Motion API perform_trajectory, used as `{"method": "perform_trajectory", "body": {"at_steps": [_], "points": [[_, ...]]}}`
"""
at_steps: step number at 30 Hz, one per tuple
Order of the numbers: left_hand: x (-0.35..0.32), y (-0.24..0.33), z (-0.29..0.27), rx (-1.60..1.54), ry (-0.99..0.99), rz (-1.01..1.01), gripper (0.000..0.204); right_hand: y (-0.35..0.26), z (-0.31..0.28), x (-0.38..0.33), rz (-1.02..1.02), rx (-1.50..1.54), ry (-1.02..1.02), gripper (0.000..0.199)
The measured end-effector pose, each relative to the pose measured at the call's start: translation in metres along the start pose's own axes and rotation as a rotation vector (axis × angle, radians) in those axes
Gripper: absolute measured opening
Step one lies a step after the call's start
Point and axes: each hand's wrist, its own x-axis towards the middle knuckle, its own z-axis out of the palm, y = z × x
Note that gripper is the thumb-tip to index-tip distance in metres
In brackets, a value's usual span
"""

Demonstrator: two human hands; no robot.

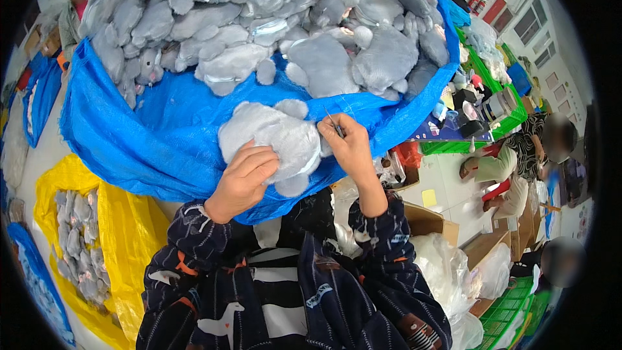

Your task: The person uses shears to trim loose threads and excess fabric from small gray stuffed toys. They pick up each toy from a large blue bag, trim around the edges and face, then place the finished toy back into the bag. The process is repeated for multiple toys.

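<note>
A grey plush toy [275, 136] lies against the near wall of a big blue woven sack [162, 136] in front of me. My left hand [243, 178] grips the toy's lower side, fingers curled over the fur. My right hand [350, 146] pinches a thin metal needle-like tool [335, 124] at the toy's right edge. The sack is heaped with several more grey plush toys [272, 19].
A yellow sack [129, 233] with several flat grey plush pieces [78, 240] lies at lower left. Clear plastic bags [447, 266] and cardboard boxes [427, 220] sit at right. Green crates [512, 116] and seated people [518, 155] are further right; another person [74, 0] is at top left.
</note>
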Motion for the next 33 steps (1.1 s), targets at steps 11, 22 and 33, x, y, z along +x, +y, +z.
{"method": "perform_trajectory", "body": {"at_steps": [11,22,33], "points": [[0.028,-0.002,-0.042,-0.307,0.291,-0.452,0.039,-0.071,0.012,-0.029,-0.685,-0.215,0.141,0.034],[0.005,-0.017,-0.038,-0.941,0.379,-0.681,0.045,-0.011,0.047,-0.015,0.268,0.39,-0.055,0.03],[0.015,-0.017,-0.043,-0.844,0.459,-0.757,0.024,-0.052,0.012,0.001,-0.136,-0.026,0.034,0.028]]}}
